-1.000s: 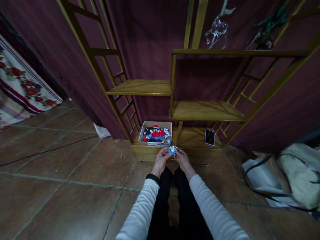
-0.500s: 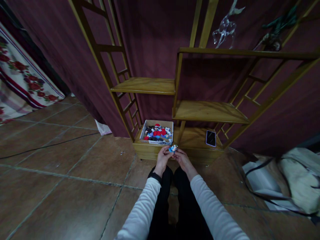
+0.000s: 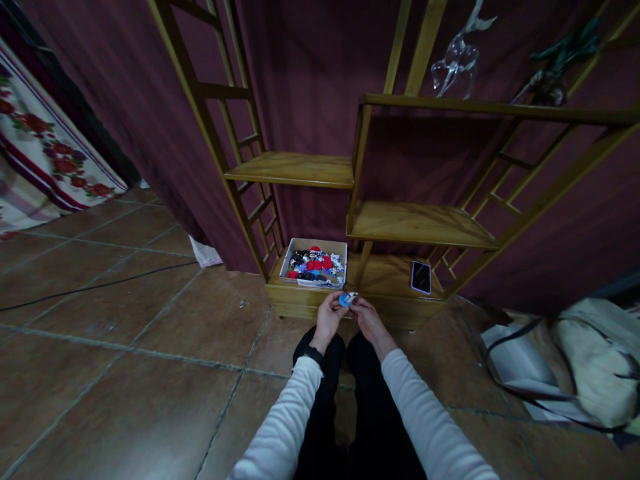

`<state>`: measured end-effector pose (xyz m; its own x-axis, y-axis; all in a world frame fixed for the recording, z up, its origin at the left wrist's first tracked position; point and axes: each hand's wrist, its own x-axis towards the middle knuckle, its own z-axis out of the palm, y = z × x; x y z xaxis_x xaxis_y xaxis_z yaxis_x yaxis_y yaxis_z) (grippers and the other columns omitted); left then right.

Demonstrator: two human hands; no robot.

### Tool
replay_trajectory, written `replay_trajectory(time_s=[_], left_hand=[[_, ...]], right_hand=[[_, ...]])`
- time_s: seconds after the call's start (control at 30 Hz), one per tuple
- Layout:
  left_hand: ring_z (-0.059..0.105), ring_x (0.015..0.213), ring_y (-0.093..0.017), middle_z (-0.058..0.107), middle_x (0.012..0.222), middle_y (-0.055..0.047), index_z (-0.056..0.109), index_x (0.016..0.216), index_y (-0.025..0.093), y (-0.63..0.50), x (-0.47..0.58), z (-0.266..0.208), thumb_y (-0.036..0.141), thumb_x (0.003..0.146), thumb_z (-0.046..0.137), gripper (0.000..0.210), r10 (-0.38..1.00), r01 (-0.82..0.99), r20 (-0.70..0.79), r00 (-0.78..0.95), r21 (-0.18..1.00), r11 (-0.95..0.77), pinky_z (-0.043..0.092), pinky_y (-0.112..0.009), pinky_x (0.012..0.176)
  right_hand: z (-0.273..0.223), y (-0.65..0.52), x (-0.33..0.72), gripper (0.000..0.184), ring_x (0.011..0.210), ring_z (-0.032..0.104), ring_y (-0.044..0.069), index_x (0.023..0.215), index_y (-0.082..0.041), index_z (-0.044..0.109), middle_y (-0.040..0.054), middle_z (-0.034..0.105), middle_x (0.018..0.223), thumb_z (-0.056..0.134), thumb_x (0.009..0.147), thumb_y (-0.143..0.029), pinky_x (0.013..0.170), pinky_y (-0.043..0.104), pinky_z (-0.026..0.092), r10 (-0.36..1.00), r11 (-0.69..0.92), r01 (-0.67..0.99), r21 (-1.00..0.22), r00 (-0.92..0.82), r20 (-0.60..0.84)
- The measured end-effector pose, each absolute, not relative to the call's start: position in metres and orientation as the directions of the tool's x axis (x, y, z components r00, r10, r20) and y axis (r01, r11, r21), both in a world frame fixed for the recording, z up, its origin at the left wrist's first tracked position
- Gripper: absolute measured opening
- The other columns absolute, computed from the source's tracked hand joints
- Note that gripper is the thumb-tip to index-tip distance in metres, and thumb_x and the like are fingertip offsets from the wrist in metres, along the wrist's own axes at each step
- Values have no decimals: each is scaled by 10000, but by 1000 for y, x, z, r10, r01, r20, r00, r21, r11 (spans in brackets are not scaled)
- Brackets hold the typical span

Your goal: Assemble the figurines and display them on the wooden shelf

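Between my hands, in front of the low shelf, is a small blue and white toy figure (image 3: 346, 299); its finer details are too small to make out. My left hand (image 3: 329, 317) is closed on its left side, fingers pinching the blue part. From the other side my right hand (image 3: 369, 319) grips it with bent fingers. Just beyond my hands a shallow cardboard box (image 3: 290, 248) rests on the bottom shelf, filled with several small figures (image 3: 316, 263) in red, white, black and blue.
The wooden shelf unit (image 3: 420, 223) stands against a dark red curtain (image 3: 305, 80). A phone (image 3: 421, 277) lies on its bottom board. Higher up stands a clear glass deer (image 3: 456, 63). To the right, a pale bag (image 3: 597, 360) sits on the tiled floor; a cable (image 3: 100, 287) runs along the left.
The toy figure has been turned between my fingers, so more of its round blue part faces me. My hands stay in nearly the same place, and the view has shifted slightly.
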<state>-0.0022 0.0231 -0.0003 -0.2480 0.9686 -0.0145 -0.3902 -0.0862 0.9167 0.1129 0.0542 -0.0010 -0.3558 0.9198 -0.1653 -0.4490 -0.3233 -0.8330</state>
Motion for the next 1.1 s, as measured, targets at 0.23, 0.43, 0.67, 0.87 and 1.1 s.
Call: replay_trajectory(time_s=[0.23,0.43,0.67,0.87,1.1], left_hand=[[607,670,-144,683,803,-41,616,963,149,25,-4,1,171,513,775,478,972,-439,-54,-228,897,-53,477,-292,687],[609,725,-156,685,864,-67,639,939,148,24,-4,6,213,524,781,443,976,-447,-50,-211,893,-51,466,-296,717],[602,762,-149,680,897,-82,661,942,142,22,-8,8,264,564,773,412,978,-446,-66,-196,895,-29,440,-270,727],[595,668,-120,672,773,-74,677,873,124,20,-11,12,343,608,748,351,981,-542,-125,-149,840,24,436,-249,678],[603,658,-117,678,746,-74,680,846,116,18,-12,14,339,616,745,327,977,-576,-175,-123,814,73,445,-237,674]], right_hand=[[0,56,114,279,804,616,181,849,-202,660,29,691,856,699,576,-237,712,293,457,913,-350,-437,-829,-356,-198],[-2,56,114,238,771,618,166,811,-199,654,25,688,862,704,580,-229,713,290,463,918,-353,-485,-800,-343,-197],[-2,56,116,262,709,609,145,862,-200,656,16,682,780,686,604,-236,704,283,459,907,-378,-499,-780,-368,-205],[-2,52,113,333,685,581,124,917,-213,653,10,671,819,711,593,-262,669,263,449,929,-314,-458,-832,-329,-170],[-6,50,106,291,673,557,124,861,-216,638,1,645,800,698,611,-351,614,244,436,981,-125,-323,-938,-179,-69]])
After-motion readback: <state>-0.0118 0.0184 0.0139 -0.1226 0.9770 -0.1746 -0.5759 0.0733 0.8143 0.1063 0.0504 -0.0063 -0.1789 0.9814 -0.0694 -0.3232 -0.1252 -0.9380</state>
